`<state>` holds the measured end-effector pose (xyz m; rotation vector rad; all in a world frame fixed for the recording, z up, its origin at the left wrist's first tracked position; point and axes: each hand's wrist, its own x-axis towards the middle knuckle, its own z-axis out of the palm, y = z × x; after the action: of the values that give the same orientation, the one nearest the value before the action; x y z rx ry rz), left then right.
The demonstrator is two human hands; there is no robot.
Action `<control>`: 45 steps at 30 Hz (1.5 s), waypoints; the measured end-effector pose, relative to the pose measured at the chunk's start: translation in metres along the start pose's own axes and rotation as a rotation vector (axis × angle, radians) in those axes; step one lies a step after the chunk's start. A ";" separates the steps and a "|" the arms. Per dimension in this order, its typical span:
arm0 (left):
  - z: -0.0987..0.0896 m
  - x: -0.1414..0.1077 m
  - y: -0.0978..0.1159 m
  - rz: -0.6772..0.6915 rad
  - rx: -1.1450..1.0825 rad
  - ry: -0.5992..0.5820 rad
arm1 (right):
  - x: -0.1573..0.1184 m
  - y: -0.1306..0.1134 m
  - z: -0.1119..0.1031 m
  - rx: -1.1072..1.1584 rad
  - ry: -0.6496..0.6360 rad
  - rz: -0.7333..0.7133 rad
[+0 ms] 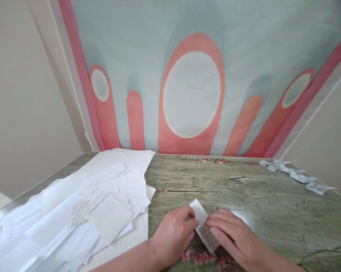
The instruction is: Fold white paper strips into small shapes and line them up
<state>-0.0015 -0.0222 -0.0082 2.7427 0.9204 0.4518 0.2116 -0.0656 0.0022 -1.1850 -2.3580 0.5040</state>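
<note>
Between the left hand and the right hand, a narrow white paper strip is pinched at its edges by the fingers of both, over the wood-patterned table. To the strip's left, loose papers are heaped. Beyond it to the right, small folded papers are lined up. Behind it, a coral-patterned backdrop is seen.

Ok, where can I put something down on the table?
The tabletop is bare in the middle, between the paper pile and the small folded papers, and right of the right hand. It's crowded under the pile and where both hands, left hand included, hold the paper strip.
</note>
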 end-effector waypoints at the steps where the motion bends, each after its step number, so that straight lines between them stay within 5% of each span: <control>1: 0.002 0.000 -0.002 -0.001 -0.029 0.012 | 0.000 0.003 -0.003 -0.009 0.005 -0.024; 10: 0.004 0.001 -0.006 -0.054 -0.226 0.049 | 0.000 0.040 0.012 -0.119 -0.004 -0.159; 16: 0.005 0.002 -0.008 -0.018 -0.088 0.071 | -0.001 0.046 0.018 -0.107 0.003 -0.150; 24: 0.005 0.003 -0.007 -0.026 -0.105 0.062 | 0.002 0.037 0.010 0.025 -0.022 -0.059; 33: 0.003 0.007 -0.005 -0.155 -0.183 0.082 | 0.006 0.038 0.014 0.139 0.065 0.248; 41: 0.009 0.014 -0.012 -0.240 -0.156 0.100 | 0.012 0.045 0.020 0.092 0.150 0.248; 45: 0.005 0.012 -0.007 -0.270 -0.154 0.203 | 0.015 0.049 0.023 0.042 0.143 0.248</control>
<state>0.0052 -0.0098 -0.0119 2.4209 1.2278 0.7245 0.2229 -0.0279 -0.0388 -1.4529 -2.0827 0.5287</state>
